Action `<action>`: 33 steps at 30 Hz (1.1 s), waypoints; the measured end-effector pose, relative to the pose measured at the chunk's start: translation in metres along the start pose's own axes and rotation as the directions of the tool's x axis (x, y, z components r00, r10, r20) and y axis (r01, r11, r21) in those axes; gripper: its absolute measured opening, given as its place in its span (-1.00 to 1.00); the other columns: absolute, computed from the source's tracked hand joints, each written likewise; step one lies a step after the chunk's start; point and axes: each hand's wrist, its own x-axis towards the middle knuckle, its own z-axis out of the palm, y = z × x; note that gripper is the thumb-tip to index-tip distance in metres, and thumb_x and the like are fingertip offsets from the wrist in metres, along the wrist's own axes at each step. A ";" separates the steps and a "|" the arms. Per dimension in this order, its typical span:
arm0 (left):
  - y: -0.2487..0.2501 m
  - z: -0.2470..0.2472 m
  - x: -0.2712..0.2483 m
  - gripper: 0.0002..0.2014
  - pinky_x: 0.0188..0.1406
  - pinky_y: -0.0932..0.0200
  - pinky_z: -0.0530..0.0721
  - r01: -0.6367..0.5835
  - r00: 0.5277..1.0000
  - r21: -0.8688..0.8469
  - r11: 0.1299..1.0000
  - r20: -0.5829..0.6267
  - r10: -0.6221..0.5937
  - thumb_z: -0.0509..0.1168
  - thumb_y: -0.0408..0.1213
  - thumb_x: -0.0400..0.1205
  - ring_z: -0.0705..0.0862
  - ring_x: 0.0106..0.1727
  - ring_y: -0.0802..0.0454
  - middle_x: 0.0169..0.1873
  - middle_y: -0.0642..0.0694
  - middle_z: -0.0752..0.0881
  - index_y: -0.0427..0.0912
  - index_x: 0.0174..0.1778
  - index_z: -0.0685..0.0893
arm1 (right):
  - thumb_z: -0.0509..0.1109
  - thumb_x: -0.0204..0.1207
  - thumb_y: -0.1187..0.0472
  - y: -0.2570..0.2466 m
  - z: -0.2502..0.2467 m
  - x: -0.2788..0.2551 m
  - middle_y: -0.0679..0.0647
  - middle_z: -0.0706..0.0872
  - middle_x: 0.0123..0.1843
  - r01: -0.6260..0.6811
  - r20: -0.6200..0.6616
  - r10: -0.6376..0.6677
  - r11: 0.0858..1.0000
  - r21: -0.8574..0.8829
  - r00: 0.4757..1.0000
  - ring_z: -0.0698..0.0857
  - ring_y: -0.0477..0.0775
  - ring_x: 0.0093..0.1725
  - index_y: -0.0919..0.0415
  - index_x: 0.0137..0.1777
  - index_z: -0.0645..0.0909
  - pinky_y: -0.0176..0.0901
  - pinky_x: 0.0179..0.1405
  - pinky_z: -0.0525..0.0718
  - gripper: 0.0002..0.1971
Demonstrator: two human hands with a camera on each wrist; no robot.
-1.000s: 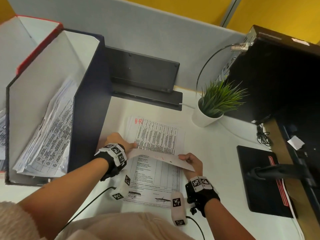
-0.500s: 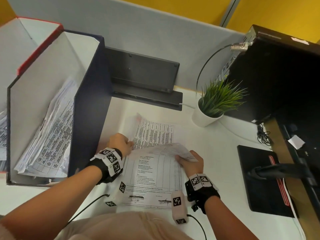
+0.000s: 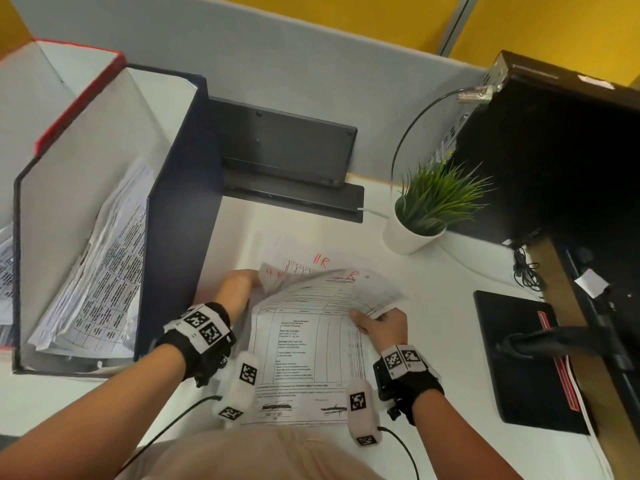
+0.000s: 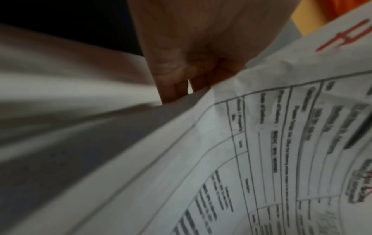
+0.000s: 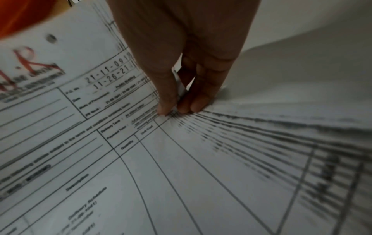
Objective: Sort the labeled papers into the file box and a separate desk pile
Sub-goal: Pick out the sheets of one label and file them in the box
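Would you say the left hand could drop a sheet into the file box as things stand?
Probably yes. The file box stands just left of the left hand with its top open and nothing between them. The hand is busy holding the top sheet, though, which the right hand pinches too.

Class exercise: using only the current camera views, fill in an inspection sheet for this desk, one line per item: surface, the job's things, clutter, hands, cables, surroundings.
Surface: white desk, papers spread in front of the person.
Job's things: top sheet with a red "HR" mark, its far end curled up; more marked sheets beneath; navy file box on the left, already holding printed papers.
Clutter: potted plant; black monitor base.
Hands: left hand grips the sheet's left edge; right hand pinches its right edge.
Cables: thin black wrist-camera leads; grey cable arching behind the plant.
Surroundings: grey partition, yellow wall above.
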 end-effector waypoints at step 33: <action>-0.001 0.009 0.009 -0.62 -0.44 0.18 0.60 -0.001 0.995 0.600 0.800 -0.077 0.059 0.45 -0.21 0.50 0.52 -0.48 0.00 -0.58 -0.09 0.52 -0.19 -0.58 0.48 | 0.23 0.00 0.50 0.008 -0.001 0.002 0.04 0.46 -0.58 -0.100 -0.024 0.129 0.861 0.498 0.991 0.41 0.06 -0.44 0.15 -0.81 0.47 -0.21 -0.36 0.39 -0.70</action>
